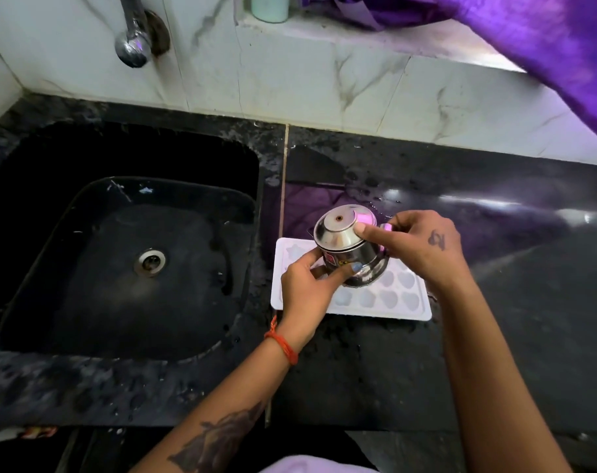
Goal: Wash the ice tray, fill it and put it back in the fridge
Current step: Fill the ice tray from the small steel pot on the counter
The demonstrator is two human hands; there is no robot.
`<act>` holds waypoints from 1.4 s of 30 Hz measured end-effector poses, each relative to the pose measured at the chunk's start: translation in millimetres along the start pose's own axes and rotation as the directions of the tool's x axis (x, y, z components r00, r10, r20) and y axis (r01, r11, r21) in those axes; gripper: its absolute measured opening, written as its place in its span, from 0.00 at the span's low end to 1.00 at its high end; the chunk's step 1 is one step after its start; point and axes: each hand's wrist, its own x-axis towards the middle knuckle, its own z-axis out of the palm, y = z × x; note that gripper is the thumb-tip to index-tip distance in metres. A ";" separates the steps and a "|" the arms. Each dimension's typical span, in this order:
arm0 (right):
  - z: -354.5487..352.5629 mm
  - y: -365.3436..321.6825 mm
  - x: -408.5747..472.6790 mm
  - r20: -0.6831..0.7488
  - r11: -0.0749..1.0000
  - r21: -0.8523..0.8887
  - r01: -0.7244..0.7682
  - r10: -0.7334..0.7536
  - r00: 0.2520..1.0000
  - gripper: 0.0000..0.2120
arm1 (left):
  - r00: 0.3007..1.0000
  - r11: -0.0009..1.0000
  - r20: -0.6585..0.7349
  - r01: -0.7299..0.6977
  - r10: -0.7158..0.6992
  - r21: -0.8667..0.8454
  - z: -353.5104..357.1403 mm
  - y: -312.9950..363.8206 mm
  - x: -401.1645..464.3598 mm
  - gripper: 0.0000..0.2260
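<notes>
A white ice tray [397,303] with heart and flower shaped cells lies flat on the dark counter just right of the sink. Over it, both hands hold a small steel cup [344,245] tipped far over, its base facing up toward me and its mouth down over the tray. My left hand [307,288] grips the cup's lower side and covers the tray's left part. My right hand [419,244] holds the cup from the right, index finger pressed near its base. Whether water is flowing is not visible.
A black sink [126,261] with a metal drain [150,262] lies to the left, under a chrome tap [133,46] on the marble wall. Wet dark counter [494,336] stretches right and toward me. Purple cloth [546,46] hangs at the upper right.
</notes>
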 end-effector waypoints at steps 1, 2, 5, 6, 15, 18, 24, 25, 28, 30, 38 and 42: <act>-0.9 -0.7 0.6 0.006 1.000 -0.022 0.017 -0.017 1.000 0.28 | 1.000 1.000 -0.006 0.001 -0.001 -0.010 1.0 -1.0 -0.2 0.16; -2.2 -1.3 1.8 0.016 0.998 -0.044 0.035 -0.035 0.999 0.28 | 1.000 1.000 -0.015 0.003 -0.003 -0.023 2.4 -1.8 -0.8 0.16; -6.9 -1.6 7.5 0.041 0.991 -0.106 0.079 -0.075 0.996 0.28 | 0.999 0.999 -0.035 0.010 -0.012 -0.052 7.3 -2.2 -2.4 0.15; -8.0 -1.2 9.6 0.049 0.987 -0.129 0.093 -0.087 0.995 0.28 | 0.999 0.998 -0.039 0.010 -0.012 -0.056 9.1 -2.1 -3.1 0.15; -13.5 -1.3 18.2 0.107 0.945 -0.252 0.208 -0.186 0.977 0.28 | 0.998 0.993 -0.069 0.002 -0.010 -0.121 22.1 -3.2 -7.6 0.12; -14.1 -1.1 19.4 0.101 0.929 -0.283 0.240 -0.220 0.970 0.29 | 0.997 0.991 -0.078 0.001 -0.011 -0.135 25.0 -4.8 -7.6 0.18; -13.9 2.5 23.0 0.112 0.927 -0.267 0.264 -0.243 0.964 0.31 | 0.996 0.992 -0.089 -0.007 -0.004 -0.126 26.5 -5.4 -6.6 0.20; -13.9 3.1 22.9 0.119 0.932 -0.251 0.261 -0.238 0.964 0.31 | 0.996 0.993 -0.093 -0.010 -0.001 -0.120 26.1 -5.4 -6.8 0.20; -13.3 7.7 23.9 0.128 0.954 -0.164 0.251 -0.232 0.964 0.30 | 0.990 0.998 -0.137 -0.029 0.021 -0.056 25.1 -4.1 -7.3 0.16; -12.2 12.4 25.5 0.143 0.974 -0.077 0.213 -0.201 0.969 0.29 | 0.982 0.998 -0.182 -0.056 0.056 0.009 25.0 -2.3 -8.0 0.14; -9.2 25.7 26.5 0.185 0.983 0.180 0.040 -0.074 0.980 0.21 | 0.962 0.975 -0.219 -0.122 0.163 0.187 22.1 4.9 -8.4 0.14; -16.1 24.3 24.8 0.135 0.992 0.100 0.077 -0.090 0.987 0.23 | 0.970 0.973 -0.196 -0.106 0.147 0.204 26.7 3.8 -7.2 0.12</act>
